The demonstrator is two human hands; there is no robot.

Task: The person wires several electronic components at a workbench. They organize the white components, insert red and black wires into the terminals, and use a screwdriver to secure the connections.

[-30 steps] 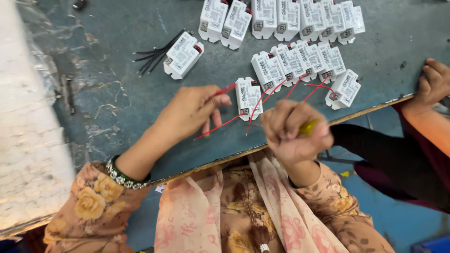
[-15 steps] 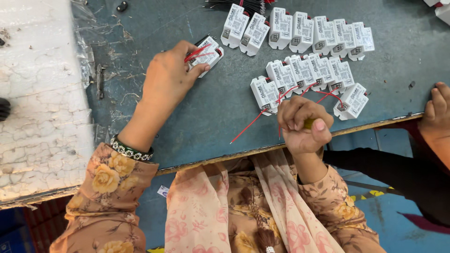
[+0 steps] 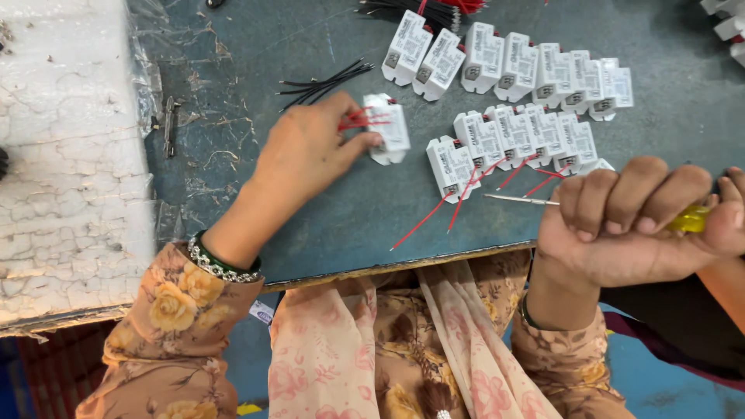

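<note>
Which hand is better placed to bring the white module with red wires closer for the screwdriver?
Left. The left hand already pinches the white module by its red wires, while the right hand is fisted around the yellow-handled screwdriver, so probably stays busy.

White boxes [image 3: 497,58] trail red wires [image 3: 423,223] on a blue-grey table [image 3: 256,46]; sleeve [image 3: 174,326] orange floral.

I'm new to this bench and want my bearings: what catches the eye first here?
First, the rows of small white plastic boxes with red wires, spread across the upper right of the blue-grey table. Next, the left hand pinching one such white box near the middle, beside loose black wires. At the right edge, the right hand is fisted around a yellow-handled screwdriver.
</note>
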